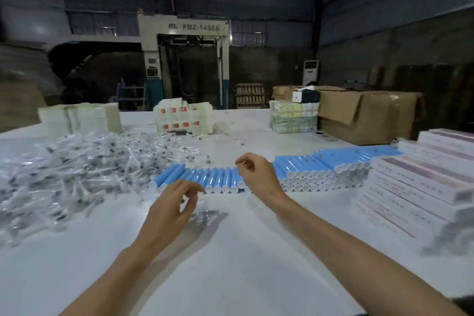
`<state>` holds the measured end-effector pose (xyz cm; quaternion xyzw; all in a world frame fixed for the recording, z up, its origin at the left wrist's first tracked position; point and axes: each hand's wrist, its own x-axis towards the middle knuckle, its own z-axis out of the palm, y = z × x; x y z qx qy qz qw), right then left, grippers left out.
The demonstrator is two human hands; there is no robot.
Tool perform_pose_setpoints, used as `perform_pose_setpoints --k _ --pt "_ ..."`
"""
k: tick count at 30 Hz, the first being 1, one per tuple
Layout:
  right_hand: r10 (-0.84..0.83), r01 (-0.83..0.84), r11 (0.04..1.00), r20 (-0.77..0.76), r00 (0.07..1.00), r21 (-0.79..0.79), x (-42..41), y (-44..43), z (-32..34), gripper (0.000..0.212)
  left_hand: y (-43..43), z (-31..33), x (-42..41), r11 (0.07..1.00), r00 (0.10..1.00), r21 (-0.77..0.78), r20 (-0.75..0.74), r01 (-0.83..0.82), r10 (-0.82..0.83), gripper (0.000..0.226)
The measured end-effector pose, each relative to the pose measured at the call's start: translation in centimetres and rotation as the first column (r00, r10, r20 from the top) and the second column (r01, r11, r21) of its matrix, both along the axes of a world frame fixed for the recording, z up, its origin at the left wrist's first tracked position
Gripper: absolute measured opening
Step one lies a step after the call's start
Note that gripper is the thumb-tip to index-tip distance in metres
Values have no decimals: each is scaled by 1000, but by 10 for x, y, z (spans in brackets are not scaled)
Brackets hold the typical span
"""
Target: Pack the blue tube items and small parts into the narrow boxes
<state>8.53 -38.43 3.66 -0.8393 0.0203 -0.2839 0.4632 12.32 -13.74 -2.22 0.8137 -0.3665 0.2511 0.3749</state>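
Two hands hover over the white counter (230,264), both bare-armed and reaching forward. The left hand (171,208) hangs with its fingers loosely curled and nothing visible between them; its fingertips are blurred. Just beside it, on the counter, lie a few clear-wrapped pieces (207,215). The right hand (256,174) is raised in front of the blue tubes (210,178), its fingers curled inward with the thumb close to the forefinger; I cannot tell whether it pinches anything small.

These blue tubes lie side by side in a long row across the middle of the counter, white caps toward the person. To the right the row rises into a taller stack of tubes (333,164), several layers deep. Left of the row spreads a large loose pile of small parts (77,167) in clear wrapping, touching the row's left end. The narrow boxes (423,182) are stacked flat at the right edge, just beside the taller stack.

Farther back on the counter stand three blocks of pale green packs (79,117), and an open cardboard carton (359,115) sits at the right rear. Behind the counter a large machine (184,33) marked FMZ-1450A fills the dim hall.
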Motion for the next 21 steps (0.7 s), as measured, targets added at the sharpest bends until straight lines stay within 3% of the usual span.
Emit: perform_pose_setpoints --k 3,5,12,16,19,21 --pt "122 -94 927 -55 991 364 25 54 -40 17 3 1 2 993 993 -31 -38 -114 113 20" --pt "199 -138 839 -62 978 526 33 78 -62 17 5 1 5 982 982 -44 -67 -182 179 16" --pt "354 -289 813 -36 934 505 46 81 -85 18 11 8 7 959 949 -5 -152 -282 278 14" --pt "373 -308 804 -29 927 508 50 84 -87 18 64 30 16 907 907 99 -70 -409 416 18" --pt "397 -330 803 -33 917 497 50 87 -87 16 139 52 28 758 797 256 105 -600 595 26" --pt "406 -341 805 -31 913 485 49 89 -86 16 195 64 36 547 642 386 179 -743 745 34"
